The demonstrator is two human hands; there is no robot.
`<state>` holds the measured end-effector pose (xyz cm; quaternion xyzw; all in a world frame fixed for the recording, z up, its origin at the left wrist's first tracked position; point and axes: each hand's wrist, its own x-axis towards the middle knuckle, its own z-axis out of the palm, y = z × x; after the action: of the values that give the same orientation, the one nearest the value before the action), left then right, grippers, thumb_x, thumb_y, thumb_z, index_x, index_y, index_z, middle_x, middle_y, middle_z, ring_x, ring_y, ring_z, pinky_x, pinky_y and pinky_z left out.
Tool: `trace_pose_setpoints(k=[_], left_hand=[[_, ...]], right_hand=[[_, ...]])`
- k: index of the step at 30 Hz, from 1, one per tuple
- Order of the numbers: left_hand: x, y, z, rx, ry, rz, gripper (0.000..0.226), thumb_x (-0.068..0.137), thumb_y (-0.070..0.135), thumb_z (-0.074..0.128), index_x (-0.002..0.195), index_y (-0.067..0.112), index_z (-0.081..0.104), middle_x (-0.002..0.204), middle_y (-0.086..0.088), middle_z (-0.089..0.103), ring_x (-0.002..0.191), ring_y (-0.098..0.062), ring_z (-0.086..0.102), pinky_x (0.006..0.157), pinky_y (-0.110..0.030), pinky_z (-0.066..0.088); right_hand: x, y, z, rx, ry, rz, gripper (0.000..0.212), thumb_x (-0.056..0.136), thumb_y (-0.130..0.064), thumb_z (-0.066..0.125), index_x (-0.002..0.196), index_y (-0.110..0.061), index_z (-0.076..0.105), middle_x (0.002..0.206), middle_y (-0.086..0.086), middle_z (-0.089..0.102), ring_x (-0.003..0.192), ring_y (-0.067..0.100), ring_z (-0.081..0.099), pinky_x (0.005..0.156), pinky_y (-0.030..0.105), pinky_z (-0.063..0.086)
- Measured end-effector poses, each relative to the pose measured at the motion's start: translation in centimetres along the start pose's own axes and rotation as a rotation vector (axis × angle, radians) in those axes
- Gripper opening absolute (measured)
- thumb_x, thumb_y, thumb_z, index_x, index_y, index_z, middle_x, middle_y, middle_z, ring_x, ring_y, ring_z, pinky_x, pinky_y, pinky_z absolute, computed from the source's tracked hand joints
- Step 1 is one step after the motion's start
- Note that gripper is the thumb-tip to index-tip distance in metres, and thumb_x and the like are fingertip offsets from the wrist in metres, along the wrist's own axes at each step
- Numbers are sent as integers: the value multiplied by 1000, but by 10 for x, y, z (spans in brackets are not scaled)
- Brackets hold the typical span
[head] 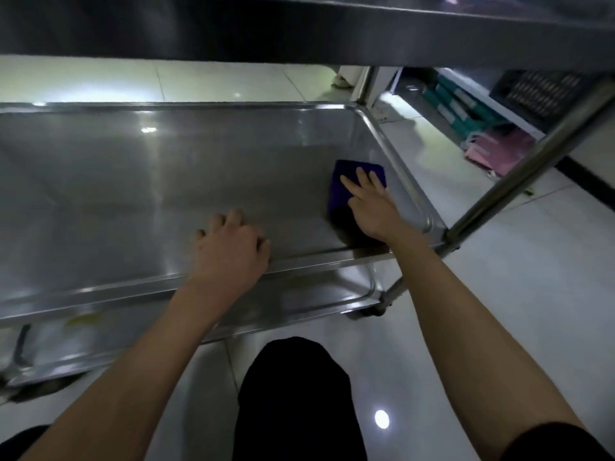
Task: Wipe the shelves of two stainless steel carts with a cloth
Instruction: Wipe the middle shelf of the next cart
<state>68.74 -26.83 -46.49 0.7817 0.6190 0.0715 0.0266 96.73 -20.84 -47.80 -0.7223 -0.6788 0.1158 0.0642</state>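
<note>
Head view: a stainless steel cart stands on a pale tiled floor (499, 294), seen from above and close.

1. Middle shelf (133, 194): a shallow steel tray with a raised rim. A dark blue cloth (346, 194) lies flat on it at the right end, just beside the right rim.
2. Right hand (372, 207): laid palm down on the cloth, fingers straight and spread, pressing it onto the shelf surface. The hand is flat and grips nothing.
3. Left hand (229, 251): placed over the near rim of the middle shelf, fingers curled down onto the shelf surface, thumb at the rim edge. Whether the fingers clamp the rim or only rest on it cannot be told.
4. Upper shelf (299, 24): crosses the top of the view as a dark steel band above the middle shelf.
5. Lower shelf (299, 301): visible beneath the near rim of the middle shelf.
6. Corner post (519, 181): a round steel tube at the near right corner of the cart, running up to the upper shelf.
7. Background, right: a low white shelf unit (492, 108) holding teal binders (462, 111) and pink folders (499, 151). The binder spines carry pale labels; their writing is too blurred to read.
8. A yellow mark shows on the lower left of the cart; no text is legible on it.
9. The person's dark-clad knee (293, 394) sits between the forearms.
</note>
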Motion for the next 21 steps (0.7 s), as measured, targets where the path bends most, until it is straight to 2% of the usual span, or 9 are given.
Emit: trace_pose_setpoints(k=[3,5,13,15,18,21], left_hand=[[2,6,2,-15,18,0,30,95,44,51,101,24,73,115,-6,54,106,-32,52,85,-47,46],[3,9,1,-24,17,1,29,96,44,50,102,27,73,117,-4,54,107,-31,52,86,-47,46],[-1,10,1,-54,63,84,26,96,39,49,107,29,71,115,1,59,107,-27,56,86,-45,47],[0,7,-3,-91,35,109,27,96,39,50,110,30,70,116,2,60,108,-26,57,86,-43,50],[8,-13,-17,-151,-3,95,27,95,44,51,112,34,70,120,3,64,109,-27,62,87,-42,54],[10,-52,-27,-229,109,-33,25,91,37,59,110,28,73,121,0,67,109,-31,63,89,-43,53]], right_hand=[[1,48,-15,-94,10,131,54,105,-23,26,159,-24,19,168,4,-2,154,28,-5,123,53,4],[3,65,-20,-91,22,186,56,105,-23,25,160,-29,13,168,2,-5,154,27,-7,122,51,3],[15,75,-28,-31,21,267,57,104,-28,25,159,-36,11,168,-2,-7,154,23,-10,122,48,-2],[20,65,-24,-26,-7,250,58,103,-30,24,159,-37,10,168,-2,-9,153,23,-13,121,49,-7],[29,34,-11,-35,-62,138,58,104,-30,25,158,-39,8,168,-2,-10,153,23,-14,120,52,-7],[41,-7,1,-33,-93,61,58,104,-31,24,158,-40,8,168,-2,-11,153,22,-15,121,52,-7]])
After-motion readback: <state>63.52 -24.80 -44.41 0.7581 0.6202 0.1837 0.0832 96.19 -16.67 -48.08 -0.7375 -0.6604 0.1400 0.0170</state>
